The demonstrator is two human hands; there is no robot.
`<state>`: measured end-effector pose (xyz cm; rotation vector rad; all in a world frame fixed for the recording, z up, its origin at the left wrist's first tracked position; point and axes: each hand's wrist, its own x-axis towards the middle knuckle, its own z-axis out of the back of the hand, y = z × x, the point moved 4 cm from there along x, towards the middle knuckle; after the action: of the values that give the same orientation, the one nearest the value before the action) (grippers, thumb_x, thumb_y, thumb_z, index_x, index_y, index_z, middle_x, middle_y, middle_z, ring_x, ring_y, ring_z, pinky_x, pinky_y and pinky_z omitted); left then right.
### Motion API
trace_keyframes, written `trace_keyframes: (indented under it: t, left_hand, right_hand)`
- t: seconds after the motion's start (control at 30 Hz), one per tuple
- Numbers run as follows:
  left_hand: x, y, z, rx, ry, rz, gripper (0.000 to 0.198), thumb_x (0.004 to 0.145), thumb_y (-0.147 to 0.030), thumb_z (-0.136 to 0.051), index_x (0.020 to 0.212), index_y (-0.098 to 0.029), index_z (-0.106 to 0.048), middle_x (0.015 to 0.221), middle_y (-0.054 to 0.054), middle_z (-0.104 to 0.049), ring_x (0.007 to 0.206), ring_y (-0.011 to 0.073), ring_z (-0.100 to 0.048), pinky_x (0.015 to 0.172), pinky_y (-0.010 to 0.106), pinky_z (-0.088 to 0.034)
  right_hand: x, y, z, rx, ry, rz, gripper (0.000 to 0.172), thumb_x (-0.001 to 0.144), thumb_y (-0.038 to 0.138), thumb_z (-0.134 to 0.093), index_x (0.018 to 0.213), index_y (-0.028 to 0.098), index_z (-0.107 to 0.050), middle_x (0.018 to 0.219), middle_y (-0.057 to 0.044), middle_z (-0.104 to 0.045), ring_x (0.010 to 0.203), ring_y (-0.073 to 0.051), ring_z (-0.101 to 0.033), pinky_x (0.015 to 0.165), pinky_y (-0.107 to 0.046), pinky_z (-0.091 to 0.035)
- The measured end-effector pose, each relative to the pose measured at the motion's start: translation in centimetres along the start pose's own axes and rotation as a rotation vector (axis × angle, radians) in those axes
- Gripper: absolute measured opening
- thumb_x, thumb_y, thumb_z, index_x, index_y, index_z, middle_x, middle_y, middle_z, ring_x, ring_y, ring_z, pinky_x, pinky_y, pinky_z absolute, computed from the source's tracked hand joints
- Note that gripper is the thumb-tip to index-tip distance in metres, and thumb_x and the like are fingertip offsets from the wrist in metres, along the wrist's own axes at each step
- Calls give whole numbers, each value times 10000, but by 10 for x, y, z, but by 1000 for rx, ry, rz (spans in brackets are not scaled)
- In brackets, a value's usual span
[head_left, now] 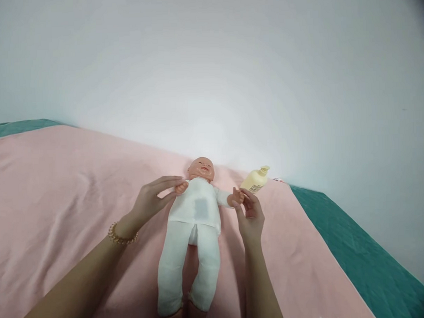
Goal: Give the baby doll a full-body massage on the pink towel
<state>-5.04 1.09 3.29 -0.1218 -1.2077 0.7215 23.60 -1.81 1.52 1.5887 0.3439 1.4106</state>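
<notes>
A baby doll (195, 224) in white clothes lies on its back on a pink blanket (60, 201), head toward the wall. My left hand (152, 200), with a bead bracelet at the wrist, pinches the doll's small hand on the left side. My right hand (249, 212) pinches the doll's other hand, on the right. Both doll arms are held out to the sides. A pale yellow pump bottle (256, 179) lies just beyond my right hand, not touched.
The pink blanket covers a teal bedsheet (357, 256), which shows at the right side and the far left corner. A plain white wall (209, 71) stands right behind the doll's head.
</notes>
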Motion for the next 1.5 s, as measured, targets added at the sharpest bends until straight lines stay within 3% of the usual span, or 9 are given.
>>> trace_keyframes:
  t: [0.17, 0.3, 0.63, 0.87, 1.0, 1.13, 1.23, 1.37, 1.5]
  left_hand:
    - [-8, -19, -25, 96, 92, -320, 309, 903, -192, -596, 1210, -226, -580, 1024, 10, -749, 892, 131, -715, 894, 285, -556]
    - [-15, -22, -37, 141, 155, -428, 321, 907, -122, -563, 1212, -221, -571, 1025, 7, -749, 921, 115, -706, 979, 308, -505]
    - [-20, -26, -46, 169, 224, -454, 271, 905, -121, -550, 1165, -189, -583, 996, 9, -756, 879, 133, -715, 876, 285, -556]
    - [-21, -25, -47, 185, 230, -420, 322, 908, -90, -518, 1197, -217, -580, 1017, 5, -755, 888, 127, -716, 948, 310, -523]
    - [-19, -18, -45, 78, 266, -331, 275, 922, -150, -522, 1176, -224, -597, 1015, 15, -755, 896, 132, -714, 976, 344, -507]
    - [-12, -3, -30, -86, 259, 18, 270, 874, -318, -621, 1130, -233, -635, 1086, 37, -734, 1046, 194, -674, 1011, 396, -490]
    - [-6, 13, -5, -111, 137, 309, 431, 800, -441, -688, 1177, -243, -619, 1108, 45, -723, 1088, 231, -654, 1002, 407, -496]
    - [2, 39, 40, 25, 28, 483, 609, 731, -532, -720, 1261, -268, -578, 1095, 45, -726, 1084, 262, -654, 999, 443, -488]
    - [-7, 79, 76, 208, 130, 632, 415, 707, -486, -733, 1043, -248, -688, 1011, 52, -748, 975, 291, -693, 857, 417, -555]
  right_hand:
    - [-16, 19, -27, -120, 333, 330, 361, 848, 181, -654, 1187, 296, -603, 1103, -35, -689, 1049, -203, -652, 1062, -478, -460]
    - [-26, 24, -41, -137, 506, 454, 320, 887, 127, -589, 1151, 303, -627, 1122, -28, -694, 1052, -174, -658, 1077, -454, -461]
    - [-31, 24, -44, -222, 513, 573, 249, 891, 134, -596, 1076, 283, -671, 1045, -14, -718, 998, -150, -688, 1059, -411, -482]
    - [-32, 25, -46, -229, 529, 556, 221, 885, 120, -594, 1029, 273, -661, 1056, -26, -700, 999, -152, -672, 1078, -441, -456]
    - [-26, 24, -40, -183, 466, 469, 212, 888, 162, -598, 1055, 279, -655, 1082, -42, -687, 1031, -178, -659, 1044, -444, -482]
    - [-9, 12, -18, -151, 234, 309, 262, 857, 210, -645, 1111, 270, -631, 1094, -66, -671, 1074, -213, -631, 953, -425, -523]
    - [3, -5, 6, -105, 36, 83, 337, 800, 296, -696, 1123, 252, -612, 1115, -71, -658, 1054, -230, -640, 929, -433, -522]
    - [13, -26, 45, -215, -188, -291, 605, 683, 405, -746, 1229, 223, -559, 1163, -99, -657, 964, -250, -679, 836, -405, -546]
    - [16, -47, 78, -398, -154, -533, 550, 668, 471, -710, 1125, 173, -635, 1113, -128, -691, 955, -284, -679, 785, -378, -537]
